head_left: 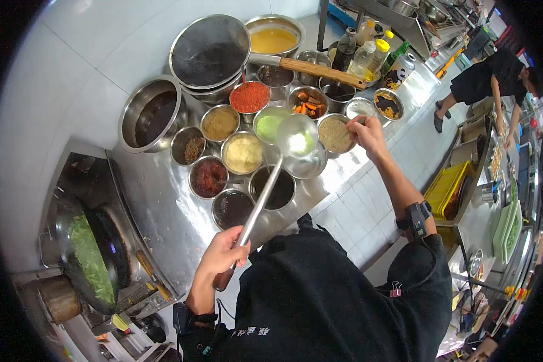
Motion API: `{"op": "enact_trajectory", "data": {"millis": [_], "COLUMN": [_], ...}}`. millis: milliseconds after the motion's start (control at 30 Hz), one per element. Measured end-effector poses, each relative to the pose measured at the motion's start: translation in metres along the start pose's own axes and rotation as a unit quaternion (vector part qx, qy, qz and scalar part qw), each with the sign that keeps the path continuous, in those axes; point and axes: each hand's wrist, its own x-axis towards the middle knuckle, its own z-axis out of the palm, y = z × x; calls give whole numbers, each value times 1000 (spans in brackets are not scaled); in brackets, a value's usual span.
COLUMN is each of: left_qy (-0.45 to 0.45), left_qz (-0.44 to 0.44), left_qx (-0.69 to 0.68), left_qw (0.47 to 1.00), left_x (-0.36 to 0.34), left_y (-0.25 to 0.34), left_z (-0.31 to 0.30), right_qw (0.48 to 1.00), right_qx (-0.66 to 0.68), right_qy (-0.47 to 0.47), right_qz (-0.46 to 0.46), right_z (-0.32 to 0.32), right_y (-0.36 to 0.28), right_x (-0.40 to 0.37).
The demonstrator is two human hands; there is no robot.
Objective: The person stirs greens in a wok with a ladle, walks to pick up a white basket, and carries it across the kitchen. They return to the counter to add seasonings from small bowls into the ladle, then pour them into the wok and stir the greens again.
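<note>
My left hand (pixel 223 253) is wrapped around the handle of a long metal ladle (pixel 265 190). The ladle's bowl, with a bright white patch in it, hangs over the seasoning pots, beside a pot of pale green liquid (pixel 269 123). At the pot of grey-brown ground seasoning (pixel 333 136), my right hand (pixel 369 137) has its fingers pinched over the rim; what they hold is too small to make out. Close by stand pots of red chopped chili (pixel 249 98), yellowish paste (pixel 242 153) and dark sauce (pixel 277 192).
A wooden-handled strainer (pixel 210 51) rests on a pot at the back, its handle reaching over other pots. Several bottles (pixel 362 59) stand at the back right. On the left, a wok (pixel 90 259) holds green leaves. Another person (pixel 495 75) works at the right counter.
</note>
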Motion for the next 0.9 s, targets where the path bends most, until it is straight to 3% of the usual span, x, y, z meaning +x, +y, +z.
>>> {"op": "enact_trajectory", "data": {"millis": [67, 200, 333, 533, 900], "left_qy": [-3, 21, 58, 103, 134], "left_qz": [2, 6, 25, 47, 56], "left_qx": [-47, -77, -69, -84, -96], "left_qw": [999, 997, 996, 990, 985], "left_x": [1, 1, 0, -8, -14], "left_y": [0, 9, 13, 7, 3], "left_z": [3, 8, 4, -3, -3], "right_qw": [994, 986, 977, 980, 994], "right_qx": [-106, -145, -198, -171, -101], "right_qy": [4, 47, 15, -1, -38], "right_qz": [-15, -64, -82, -99, 0], "right_z": [-6, 10, 44, 62, 58], "right_y": [-7, 32, 90, 100, 93], "right_x": [3, 3, -8, -16, -6]}}
